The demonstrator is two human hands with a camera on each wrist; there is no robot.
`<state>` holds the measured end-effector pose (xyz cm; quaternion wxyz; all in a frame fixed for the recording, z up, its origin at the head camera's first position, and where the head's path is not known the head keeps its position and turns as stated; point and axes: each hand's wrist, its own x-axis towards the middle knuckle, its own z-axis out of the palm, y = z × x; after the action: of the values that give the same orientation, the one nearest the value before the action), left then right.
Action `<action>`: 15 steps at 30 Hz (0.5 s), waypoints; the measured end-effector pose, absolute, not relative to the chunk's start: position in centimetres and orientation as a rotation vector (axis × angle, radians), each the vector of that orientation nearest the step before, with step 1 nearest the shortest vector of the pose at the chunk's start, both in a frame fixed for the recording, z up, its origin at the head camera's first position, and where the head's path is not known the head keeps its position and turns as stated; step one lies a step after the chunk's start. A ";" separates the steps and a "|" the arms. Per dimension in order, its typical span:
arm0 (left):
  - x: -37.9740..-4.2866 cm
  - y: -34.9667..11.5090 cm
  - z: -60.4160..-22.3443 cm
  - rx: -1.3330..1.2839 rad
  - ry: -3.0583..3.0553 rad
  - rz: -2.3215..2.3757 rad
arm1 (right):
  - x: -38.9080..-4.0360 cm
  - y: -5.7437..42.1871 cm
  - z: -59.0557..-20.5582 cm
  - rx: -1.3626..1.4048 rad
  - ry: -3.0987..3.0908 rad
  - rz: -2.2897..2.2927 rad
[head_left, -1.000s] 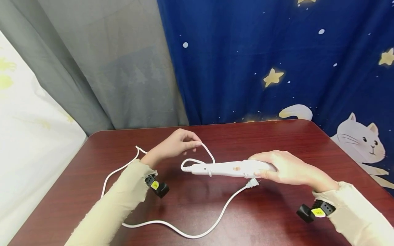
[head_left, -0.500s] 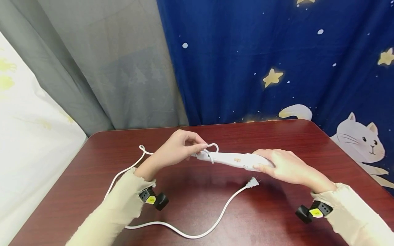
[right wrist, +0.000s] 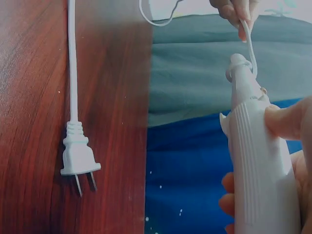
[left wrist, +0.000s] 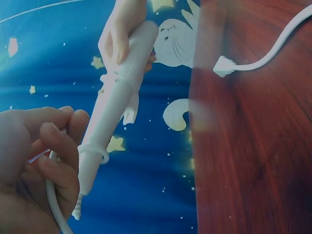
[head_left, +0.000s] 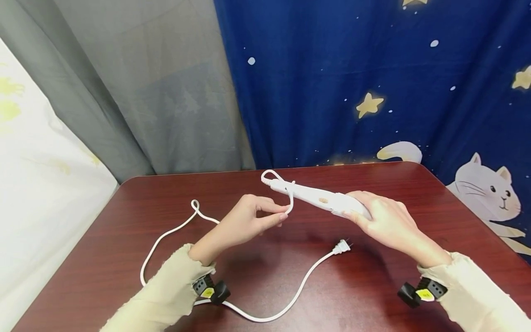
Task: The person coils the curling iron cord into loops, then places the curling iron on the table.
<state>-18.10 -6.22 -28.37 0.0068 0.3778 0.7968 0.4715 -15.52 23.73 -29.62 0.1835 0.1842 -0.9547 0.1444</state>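
Observation:
A white corded hair styling iron (head_left: 309, 194) is held up over the table, tilted with its cord end up and to the left. My right hand (head_left: 386, 219) grips the wide end, thumb along the near side and fingers behind in the right wrist view. Around the narrow handle near the cord end runs a loop of the white cord (head_left: 292, 202). Thumb and fingertips of my left hand (head_left: 249, 221) pinch that cord just below the handle. In the left wrist view the cord (left wrist: 53, 200) passes through the curled fingers.
On the dark red wooden table (head_left: 373, 295) lies the rest of the cord, curving left and then along the front. Its two-pin plug (head_left: 342, 246) rests below the iron. A blue curtain (head_left: 307, 83) and a grey curtain (head_left: 166, 92) hang behind the table.
The iron has risen and tilted, cord end up. My left hand has carried the pinched cord from behind the handle over to its near side, wrapping it round the handle.

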 end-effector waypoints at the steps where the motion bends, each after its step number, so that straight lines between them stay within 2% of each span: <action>1: -18.1 -6.2 -28.5 1.205 2.489 1.477 | -15.4 23.6 -29.5 0.514 -2.679 0.407; 6: -18.2 -6.3 -29.1 1.263 2.466 1.491 | -15.1 23.5 -29.2 0.479 -2.613 0.418; 15: -20.3 -7.0 -31.9 1.173 2.255 1.636 | -14.6 23.7 -28.0 0.489 -2.558 0.538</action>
<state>-20.29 -6.97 -31.89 0.0596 0.3874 0.7446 0.5402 -14.60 23.71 -28.01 0.2390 0.1784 -0.9341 0.1963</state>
